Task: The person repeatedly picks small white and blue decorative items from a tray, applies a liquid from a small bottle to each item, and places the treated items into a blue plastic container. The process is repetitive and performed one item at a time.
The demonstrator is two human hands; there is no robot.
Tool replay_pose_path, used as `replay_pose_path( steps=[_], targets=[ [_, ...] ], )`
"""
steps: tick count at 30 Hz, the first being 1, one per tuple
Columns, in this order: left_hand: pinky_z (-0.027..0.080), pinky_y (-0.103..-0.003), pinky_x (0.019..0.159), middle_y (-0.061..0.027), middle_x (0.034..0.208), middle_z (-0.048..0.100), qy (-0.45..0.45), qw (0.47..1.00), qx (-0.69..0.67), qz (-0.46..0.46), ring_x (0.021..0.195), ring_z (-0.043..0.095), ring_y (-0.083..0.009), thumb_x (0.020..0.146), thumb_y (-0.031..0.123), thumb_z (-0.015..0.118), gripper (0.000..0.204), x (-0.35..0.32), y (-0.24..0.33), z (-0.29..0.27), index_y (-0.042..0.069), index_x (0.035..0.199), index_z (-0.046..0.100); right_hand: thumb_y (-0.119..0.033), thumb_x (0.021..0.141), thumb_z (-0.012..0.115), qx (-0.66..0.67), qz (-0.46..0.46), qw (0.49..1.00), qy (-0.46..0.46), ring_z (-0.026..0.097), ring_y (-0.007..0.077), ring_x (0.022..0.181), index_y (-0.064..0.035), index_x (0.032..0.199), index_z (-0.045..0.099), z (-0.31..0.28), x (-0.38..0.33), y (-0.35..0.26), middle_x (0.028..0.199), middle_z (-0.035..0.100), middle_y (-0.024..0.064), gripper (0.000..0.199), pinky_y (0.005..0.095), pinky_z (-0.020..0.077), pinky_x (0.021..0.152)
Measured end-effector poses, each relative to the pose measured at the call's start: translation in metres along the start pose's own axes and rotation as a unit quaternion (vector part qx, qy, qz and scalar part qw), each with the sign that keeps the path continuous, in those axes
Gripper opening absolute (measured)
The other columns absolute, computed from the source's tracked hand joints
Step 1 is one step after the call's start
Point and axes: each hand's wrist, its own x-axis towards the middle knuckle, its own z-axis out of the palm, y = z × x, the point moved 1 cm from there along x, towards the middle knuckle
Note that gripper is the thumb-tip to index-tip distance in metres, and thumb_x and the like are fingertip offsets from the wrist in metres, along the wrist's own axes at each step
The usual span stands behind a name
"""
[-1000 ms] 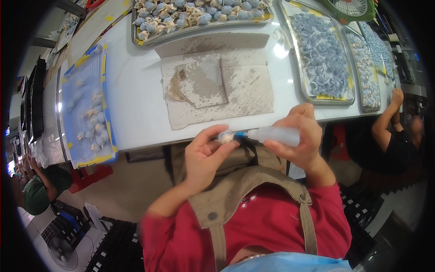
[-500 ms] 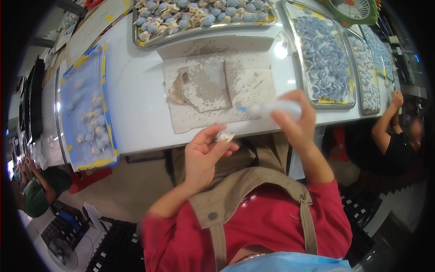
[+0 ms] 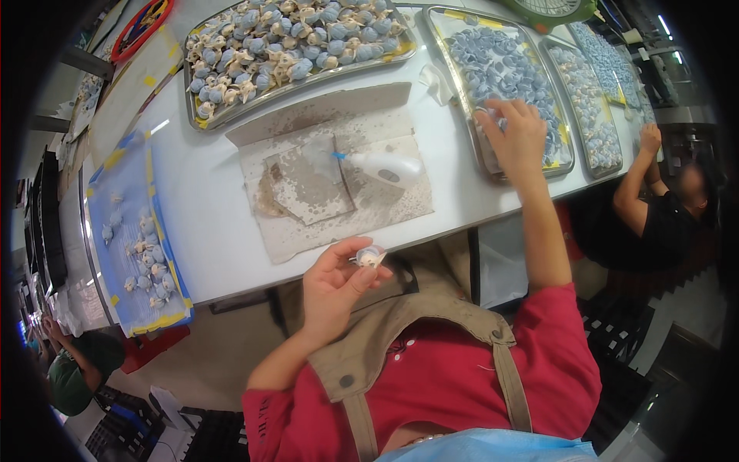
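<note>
Close to my body, my left hand (image 3: 332, 289) pinches a small cream-and-blue-grey figurine (image 3: 369, 257) between thumb and fingers. My right hand (image 3: 519, 142) is over the left side of a metal tray (image 3: 503, 175) filled with blue-grey cup-shaped pieces (image 3: 493, 54). Its thumb and forefinger are apart and reach down among the pieces. Whether a fingertip touches one is hard to see. On a stained cardboard sheet (image 3: 400, 204) in front of me, a white squeeze bottle (image 3: 389, 169) with a blue tip lies on its side, out of both hands.
A large tray of figurines (image 3: 300, 46) stands at the back. On the left, a blue taped tray (image 3: 123, 266) holds several more. A narrower tray (image 3: 589, 108) and a green fan (image 3: 543, 9) are at the right. Co-workers sit at both sides, one in black (image 3: 654, 231).
The squeeze bottle has left my right hand and lies on the cardboard. That hand has moved right to the tray of cup pieces. My left hand keeps the figurine. The view has shifted.
</note>
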Motion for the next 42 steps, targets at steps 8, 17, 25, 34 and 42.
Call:
replay_pose_path(
  steps=[8,17,25,34,42],
  targets=[
    [0.049,-0.025,0.076,-0.0106,0.107,0.059,-0.016,0.999,-0.009,-0.034,0.092,0.061,-0.0165,0.086,0.003,0.059,0.042,0.003,-0.001,0.015,-0.003,0.125,0.044,-0.017,0.072,0.069,0.019,-0.043,0.999,0.011,0.055,0.0239,0.079,-0.0109,0.083,0.062,0.008,-0.002,0.01,0.079,0.059,0.0034,0.015,0.0375,0.0371,0.07],
    [0.045,-0.025,0.086,-0.0083,0.109,0.057,-0.006,0.999,-0.045,0.002,0.101,0.056,-0.014,0.085,-0.001,0.058,0.048,0.002,-0.004,0.021,-0.002,0.13,0.04,-0.003,0.067,0.074,0.441,-0.095,0.886,-0.106,0.061,0.0218,0.072,-0.0063,0.086,0.062,-0.05,-0.058,-0.081,0.081,0.061,0.0068,0.023,0.0285,0.0491,0.064],
    [0.042,-0.019,0.077,-0.0033,0.098,0.055,-0.011,0.998,0.042,0.048,0.085,0.05,-0.0061,0.088,0.0,0.056,0.046,-0.005,-0.002,0.014,-0.002,0.13,0.04,-0.001,0.065,0.074,0.494,-0.155,0.846,-0.126,0.062,0.0205,0.073,-0.0055,0.088,0.064,-0.043,-0.089,-0.122,0.086,0.062,0.0084,0.026,0.0278,0.0513,0.061],
    [0.041,-0.016,0.068,0.0005,0.086,0.055,0.025,0.986,0.12,0.117,0.072,0.048,-0.0037,0.086,0.002,0.06,0.04,-0.009,0.001,0.012,-0.003,0.123,0.048,0.001,0.065,0.072,0.475,-0.13,0.865,-0.096,0.062,0.0189,0.068,-0.0058,0.087,0.064,-0.045,-0.097,-0.133,0.084,0.062,0.0078,0.025,0.0261,0.0504,0.055],
    [0.044,-0.018,0.067,-0.0042,0.094,0.06,0.042,0.973,0.178,0.142,0.075,0.052,-0.0046,0.085,0.004,0.061,0.032,-0.013,0.001,0.01,-0.003,0.115,0.055,0.001,0.065,0.072,0.493,-0.114,0.854,-0.123,0.063,0.0193,0.067,-0.0056,0.084,0.065,-0.049,-0.098,-0.131,0.083,0.063,0.0075,0.021,0.0262,0.0505,0.055]
  ],
)
